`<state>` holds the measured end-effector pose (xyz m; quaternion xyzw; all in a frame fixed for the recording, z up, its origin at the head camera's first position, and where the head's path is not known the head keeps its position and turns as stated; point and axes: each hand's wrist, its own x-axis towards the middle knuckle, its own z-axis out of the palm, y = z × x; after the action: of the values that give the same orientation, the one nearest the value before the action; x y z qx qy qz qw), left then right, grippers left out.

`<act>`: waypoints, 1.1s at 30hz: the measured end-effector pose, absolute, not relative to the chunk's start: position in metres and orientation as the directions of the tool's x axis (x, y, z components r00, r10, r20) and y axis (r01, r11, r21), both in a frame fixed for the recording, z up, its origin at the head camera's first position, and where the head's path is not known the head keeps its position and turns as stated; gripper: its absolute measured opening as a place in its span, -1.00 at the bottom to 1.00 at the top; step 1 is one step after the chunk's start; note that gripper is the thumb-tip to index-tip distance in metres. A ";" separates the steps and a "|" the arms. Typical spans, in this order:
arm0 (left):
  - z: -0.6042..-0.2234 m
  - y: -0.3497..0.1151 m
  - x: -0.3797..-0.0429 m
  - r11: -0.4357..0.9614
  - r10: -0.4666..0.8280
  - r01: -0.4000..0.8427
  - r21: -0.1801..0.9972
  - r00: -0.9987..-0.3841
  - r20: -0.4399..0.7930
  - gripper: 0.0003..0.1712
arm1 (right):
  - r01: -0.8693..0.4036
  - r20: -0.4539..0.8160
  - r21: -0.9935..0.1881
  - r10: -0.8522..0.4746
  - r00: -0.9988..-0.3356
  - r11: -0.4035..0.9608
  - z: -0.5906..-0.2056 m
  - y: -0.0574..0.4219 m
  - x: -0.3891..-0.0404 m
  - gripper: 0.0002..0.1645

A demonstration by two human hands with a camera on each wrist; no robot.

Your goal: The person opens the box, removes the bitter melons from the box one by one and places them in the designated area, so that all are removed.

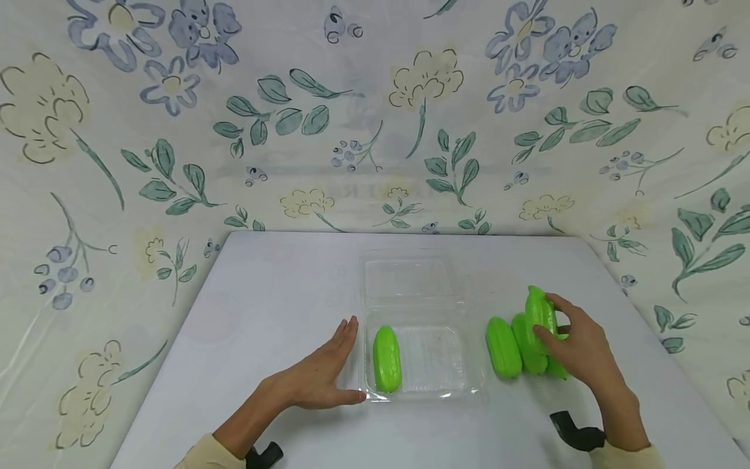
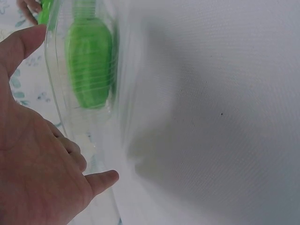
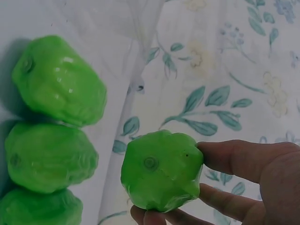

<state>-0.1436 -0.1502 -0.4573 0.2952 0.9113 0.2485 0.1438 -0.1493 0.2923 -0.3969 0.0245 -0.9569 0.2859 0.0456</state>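
My right hand (image 1: 583, 342) grips a bright green, ridged, cucumber-shaped vegetable (image 1: 539, 312) between thumb and fingers, raised above several others like it. In the right wrist view, the held vegetable (image 3: 161, 171) shows its blunt end with a small round mark. One more green vegetable (image 1: 387, 359) lies lengthwise along the left side of a clear plastic clamshell box (image 1: 436, 355), whose lid is folded back. My left hand (image 1: 319, 371) is spread at the box's left side, its thumb touching the near left corner. In the left wrist view, its fingers (image 2: 101, 182) are partly hidden behind the palm.
Right of the box, a row of green vegetables (image 1: 502, 348) lies on the white table (image 1: 275, 280), partly covered by my right hand. The transparent lid (image 1: 410, 280) lies flat toward the back. A flowered cloth (image 1: 375, 117) hangs behind the table and surrounds its sides.
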 end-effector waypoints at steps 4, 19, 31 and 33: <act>-0.458 -0.150 -0.144 0.701 0.610 0.466 0.540 -0.784 -0.115 0.34 | -0.045 0.082 -0.536 -0.001 -0.997 0.843 -0.398 0.302 -0.151 -0.18; -0.458 -0.151 -0.148 0.710 0.599 0.453 0.539 -0.791 -0.124 0.35 | 0.030 0.055 -0.488 0.065 -0.996 0.872 -0.404 0.339 -0.170 -0.15; -0.457 -0.151 -0.150 0.713 0.596 0.453 0.535 -0.793 -0.124 0.32 | 0.116 0.007 -0.460 0.134 -0.991 0.880 -0.417 0.366 -0.180 -0.13; -0.457 -0.151 -0.150 0.713 0.597 0.454 0.534 -0.793 -0.122 0.32 | 0.131 -0.018 -0.450 0.137 -0.990 0.884 -0.418 0.370 -0.181 -0.12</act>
<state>-0.1496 -0.1509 -0.4574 0.2874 0.9142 0.2467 0.1444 -0.1813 0.3696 -0.4182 -0.0690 -0.9705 0.2311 0.0073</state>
